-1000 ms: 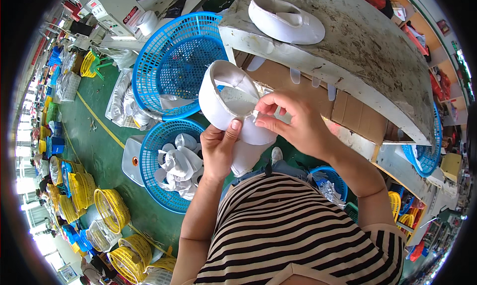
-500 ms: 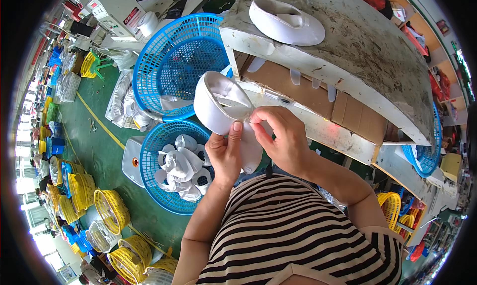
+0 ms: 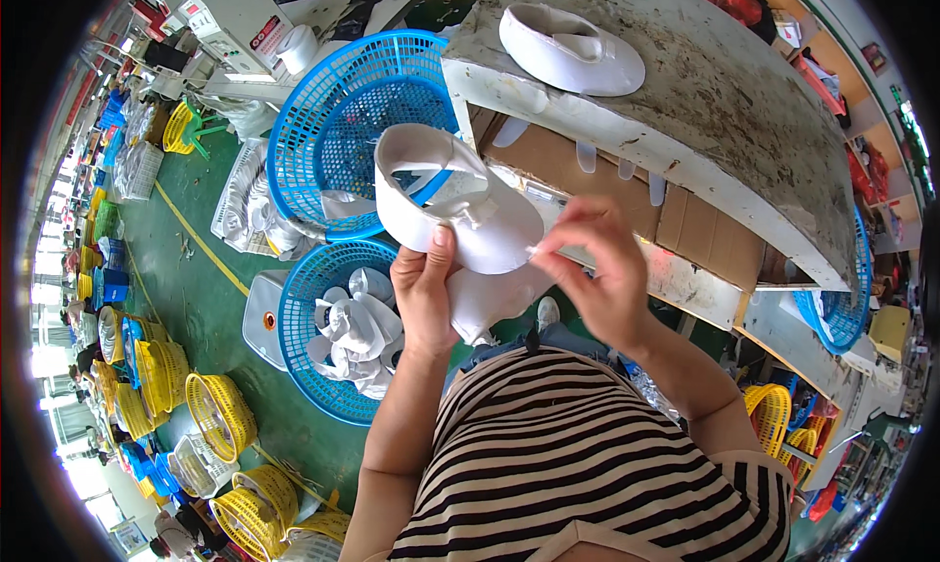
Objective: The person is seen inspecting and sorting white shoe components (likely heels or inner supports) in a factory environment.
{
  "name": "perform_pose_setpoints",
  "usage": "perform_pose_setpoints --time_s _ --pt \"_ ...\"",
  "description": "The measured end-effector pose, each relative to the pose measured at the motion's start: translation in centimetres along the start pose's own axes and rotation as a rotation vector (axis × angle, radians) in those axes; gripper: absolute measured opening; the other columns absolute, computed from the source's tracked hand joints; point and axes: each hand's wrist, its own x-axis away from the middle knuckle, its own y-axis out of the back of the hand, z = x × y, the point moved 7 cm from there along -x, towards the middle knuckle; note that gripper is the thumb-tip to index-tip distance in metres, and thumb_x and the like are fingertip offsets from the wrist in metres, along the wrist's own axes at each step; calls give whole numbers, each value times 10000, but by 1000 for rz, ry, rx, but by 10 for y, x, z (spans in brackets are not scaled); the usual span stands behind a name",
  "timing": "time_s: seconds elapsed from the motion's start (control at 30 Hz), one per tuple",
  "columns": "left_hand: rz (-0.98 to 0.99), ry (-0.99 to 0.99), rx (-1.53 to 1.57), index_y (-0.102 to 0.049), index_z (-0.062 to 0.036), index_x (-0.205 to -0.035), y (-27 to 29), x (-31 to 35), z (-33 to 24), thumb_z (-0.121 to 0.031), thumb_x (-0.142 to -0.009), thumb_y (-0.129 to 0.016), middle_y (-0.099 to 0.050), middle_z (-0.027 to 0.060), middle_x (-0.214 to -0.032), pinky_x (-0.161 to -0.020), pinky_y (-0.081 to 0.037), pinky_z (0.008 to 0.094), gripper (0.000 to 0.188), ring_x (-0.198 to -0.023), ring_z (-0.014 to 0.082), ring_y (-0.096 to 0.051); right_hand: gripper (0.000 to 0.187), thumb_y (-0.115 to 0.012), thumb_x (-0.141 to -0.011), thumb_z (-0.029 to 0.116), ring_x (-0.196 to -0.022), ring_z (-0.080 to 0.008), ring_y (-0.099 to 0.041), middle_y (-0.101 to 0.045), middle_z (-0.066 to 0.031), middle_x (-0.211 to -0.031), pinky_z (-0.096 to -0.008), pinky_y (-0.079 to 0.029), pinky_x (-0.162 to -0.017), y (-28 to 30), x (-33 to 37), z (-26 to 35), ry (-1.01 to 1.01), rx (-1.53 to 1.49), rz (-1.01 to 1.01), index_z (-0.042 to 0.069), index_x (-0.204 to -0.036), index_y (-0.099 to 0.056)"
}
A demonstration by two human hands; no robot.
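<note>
A white shoe upper (image 3: 494, 234) with an open collar and a strap across it is held up in front of me. My left hand (image 3: 426, 293) grips its side, thumb on the outside, fingers behind. Below it hangs another white upper (image 3: 494, 298), partly hidden; its hold is unclear. My right hand (image 3: 602, 273), somewhat blurred, has thumb and forefinger pinched at the toe edge. A tiny white bit shows at those fingertips, too small to name. A similar white upper (image 3: 578, 61) lies on the stained worktable (image 3: 705, 102) ahead.
A blue basket (image 3: 294, 337) of white uppers stands at lower left, beside a clear plastic container (image 3: 262, 317). A larger blue basket (image 3: 289, 131) is behind it, against the worktable. Yellow baskets (image 3: 220, 415) line the far left floor. Cardboard (image 3: 627, 195) fills the shelf beneath the tabletop.
My right hand has moved right and slightly down, from the strap area to the toe edge. The held upper has turned, so its toe now points right.
</note>
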Motion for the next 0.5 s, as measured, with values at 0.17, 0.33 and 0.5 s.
perform_pose_setpoints --time_s 0.17,0.33,0.5 --pt "-42 147 134 -565 -35 -1172 8 -8 -2 -200 -970 -513 -650 101 -1093 -824 -539 341 265 -934 192 -649 118 -725 -776 23 -840 -168 -590 -579 -78 -914 -278 -486 -763 11 12 -30 -207 -190 9 37 -874 -660" --pt "13 254 263 -517 -46 -1216 15 -16 -2 -290 -989 -456 -646 114 -1070 -785 -550 356 338 -900 211 -656 169 -625 -901 81 -957 -102 -587 -630 -52 -994 -252 -470 -870 7 29 -56 -587 -634 100 -24 -1033 -615" --pt "17 301 383 -506 -38 -1233 12 -13 2 -286 -990 -448 -630 122 -1128 -845 -536 380 352 -962 236 -645 197 -578 -941 162 -856 -91 -575 -617 -46 -917 -239 -462 -781 31 20 -60 -578 -528 39 -10 -1037 -588"
